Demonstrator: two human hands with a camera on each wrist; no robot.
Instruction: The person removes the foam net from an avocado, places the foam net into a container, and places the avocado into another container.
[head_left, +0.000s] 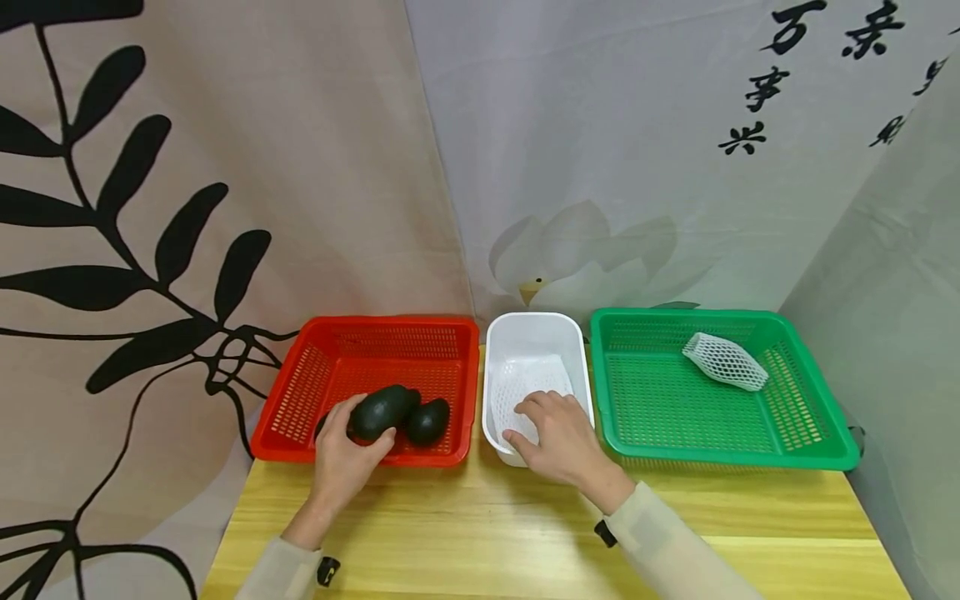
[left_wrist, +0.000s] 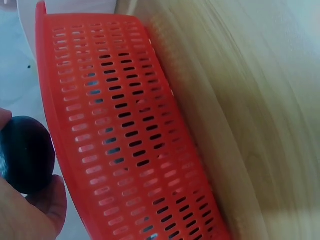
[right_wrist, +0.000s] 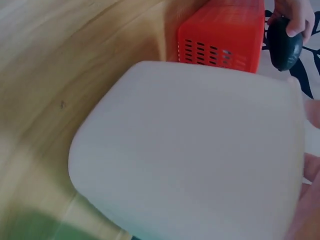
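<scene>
My left hand (head_left: 347,458) grips a dark green avocado (head_left: 381,411) over the front of the red basket (head_left: 442,327), thumb on one side and fingers on the other. The left wrist view shows this avocado (left_wrist: 27,155) above the rim level. Another avocado (head_left: 429,422) lies in the basket just right of it, and more dark fruit is partly hidden behind the hand. My right hand (head_left: 562,440) hovers over the white bin (head_left: 534,323), fingers loosely bent and thumb apart. White foam net sleeves (head_left: 517,387) lie beneath it; no sleeve is visibly pinched.
Right of the bin stands a green basket (head_left: 720,458) holding one white foam net (head_left: 725,362); whether it wraps a fruit is hard to tell. All three containers sit on a wooden table (head_left: 450,533) against a printed cloth backdrop (head_left: 337,167).
</scene>
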